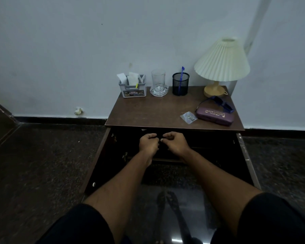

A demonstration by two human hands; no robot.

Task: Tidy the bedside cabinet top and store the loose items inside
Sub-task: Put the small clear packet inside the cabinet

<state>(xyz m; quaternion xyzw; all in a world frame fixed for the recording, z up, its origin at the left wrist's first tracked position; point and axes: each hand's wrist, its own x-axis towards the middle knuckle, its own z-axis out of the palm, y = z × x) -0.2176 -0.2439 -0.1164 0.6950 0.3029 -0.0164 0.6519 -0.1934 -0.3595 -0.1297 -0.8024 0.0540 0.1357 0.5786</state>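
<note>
Bedside cabinet [174,111] stands against the wall, both doors swung open toward the person and its dark interior exposed below the top.

Hands: the left hand [148,143] and right hand [175,142] are side by side just under the front edge of the top, at the mouth of the compartment. Both are curled into loose fists with fingertips nearly meeting. Whether they hold anything cannot be told; the space between them is dark.

Cabinet top, front right corner: a purple case [215,116] lies flat, long axis running left to right and angled slightly toward the front right corner. Dark sunglasses [222,103] rest touching its rear side. A small clear packet [188,117] lies just beside the case's left end.

Rear edge, left to right: grey organiser [132,88] with papers, drinking glass [158,80] standing in a glass dish, mesh pen cup [180,84] with one blue pen upright, and lamp [221,62] at the rear right corner.

Assessment: loose items at the front right remain to be stored.

Risks: the case sits close to the front edge and could be knocked off by a careless reach. The glass would tip if brushed. The poorly lit interior makes placement uncertain.
</note>
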